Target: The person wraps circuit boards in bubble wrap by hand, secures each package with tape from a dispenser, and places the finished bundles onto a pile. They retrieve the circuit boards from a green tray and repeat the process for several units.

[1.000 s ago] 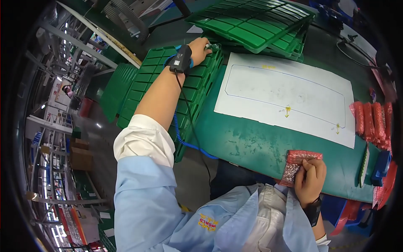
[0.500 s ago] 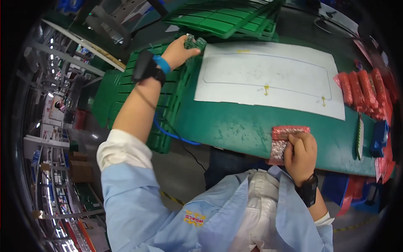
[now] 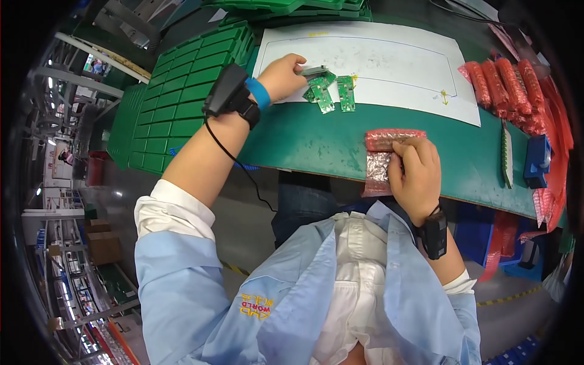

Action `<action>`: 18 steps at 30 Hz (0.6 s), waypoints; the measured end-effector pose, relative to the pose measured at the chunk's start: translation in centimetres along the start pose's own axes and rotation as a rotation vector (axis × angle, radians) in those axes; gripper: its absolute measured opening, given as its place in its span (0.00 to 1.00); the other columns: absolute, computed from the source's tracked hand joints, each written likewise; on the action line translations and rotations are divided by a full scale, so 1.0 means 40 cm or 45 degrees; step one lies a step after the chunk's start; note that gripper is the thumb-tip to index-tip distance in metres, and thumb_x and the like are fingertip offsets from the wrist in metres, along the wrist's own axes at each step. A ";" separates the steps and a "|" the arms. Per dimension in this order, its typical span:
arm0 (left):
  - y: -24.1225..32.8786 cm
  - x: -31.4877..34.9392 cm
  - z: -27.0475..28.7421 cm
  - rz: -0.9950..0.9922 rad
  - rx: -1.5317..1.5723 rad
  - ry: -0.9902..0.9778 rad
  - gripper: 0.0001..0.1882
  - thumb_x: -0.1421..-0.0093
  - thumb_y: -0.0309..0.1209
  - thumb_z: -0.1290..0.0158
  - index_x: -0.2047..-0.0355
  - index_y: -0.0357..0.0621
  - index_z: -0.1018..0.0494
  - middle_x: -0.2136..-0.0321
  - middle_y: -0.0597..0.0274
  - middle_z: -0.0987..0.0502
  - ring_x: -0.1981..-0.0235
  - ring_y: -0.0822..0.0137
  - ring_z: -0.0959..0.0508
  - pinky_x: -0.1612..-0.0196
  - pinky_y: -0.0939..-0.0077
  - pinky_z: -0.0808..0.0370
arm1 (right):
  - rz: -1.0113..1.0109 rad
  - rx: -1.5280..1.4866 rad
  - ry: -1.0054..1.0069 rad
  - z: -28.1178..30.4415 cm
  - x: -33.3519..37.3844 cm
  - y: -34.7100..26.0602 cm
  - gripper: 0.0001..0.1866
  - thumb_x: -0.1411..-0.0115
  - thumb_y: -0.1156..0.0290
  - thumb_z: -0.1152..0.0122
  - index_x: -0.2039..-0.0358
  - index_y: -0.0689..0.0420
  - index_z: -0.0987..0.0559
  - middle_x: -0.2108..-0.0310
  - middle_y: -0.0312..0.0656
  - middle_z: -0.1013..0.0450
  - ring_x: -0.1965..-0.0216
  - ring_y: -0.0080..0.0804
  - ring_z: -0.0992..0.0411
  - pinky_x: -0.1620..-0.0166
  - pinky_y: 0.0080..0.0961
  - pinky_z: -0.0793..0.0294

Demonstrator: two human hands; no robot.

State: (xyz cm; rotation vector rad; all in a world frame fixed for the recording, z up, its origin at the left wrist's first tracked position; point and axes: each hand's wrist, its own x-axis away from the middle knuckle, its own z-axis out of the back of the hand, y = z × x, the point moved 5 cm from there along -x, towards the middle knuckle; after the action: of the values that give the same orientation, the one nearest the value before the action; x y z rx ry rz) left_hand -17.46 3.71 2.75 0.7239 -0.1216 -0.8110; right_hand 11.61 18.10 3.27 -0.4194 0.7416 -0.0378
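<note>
Several green circuit boards (image 3: 347, 94) lie at the near edge of the white sheet (image 3: 389, 48), two of them fanned over each other. My left hand (image 3: 281, 79) is just left of them, thumb and fingers parted. A board's grey edge is close to its fingertips; whether they touch it I cannot tell. At the table's front edge lies a pink bubble-wrap bag (image 3: 377, 170), its far end folded over into a thick roll. My right hand (image 3: 420, 173) grips this bag on its right side, fingers curled down on the roll.
Pink bubble-wrapped bundles (image 3: 508, 88) are piled at the right. Near them lie a narrow green-and-white strip (image 3: 507, 155) and a blue holder (image 3: 538, 161). Green crates (image 3: 188, 91) stand on the left, with more green trays (image 3: 292, 7) behind the sheet.
My left hand has come from the crates onto the white sheet, and the boards it held now lie spread there. My right hand stays on the bag. The whole view has shifted.
</note>
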 end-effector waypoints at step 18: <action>0.015 0.094 0.065 0.335 0.830 0.494 0.15 0.41 0.32 0.39 0.57 0.34 0.22 0.65 0.64 0.20 0.68 0.74 0.24 0.63 0.79 0.27 | 0.015 0.024 -0.004 -0.004 0.003 0.006 0.07 0.47 0.80 0.40 0.66 0.61 0.22 0.66 0.45 0.27 0.62 0.45 0.29 0.58 0.36 0.30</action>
State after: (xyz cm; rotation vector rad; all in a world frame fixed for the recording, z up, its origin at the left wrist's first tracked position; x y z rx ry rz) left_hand -15.42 -0.03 4.46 1.4344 -0.1283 -0.3566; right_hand 11.58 18.23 3.00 -0.3968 0.7402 -0.0331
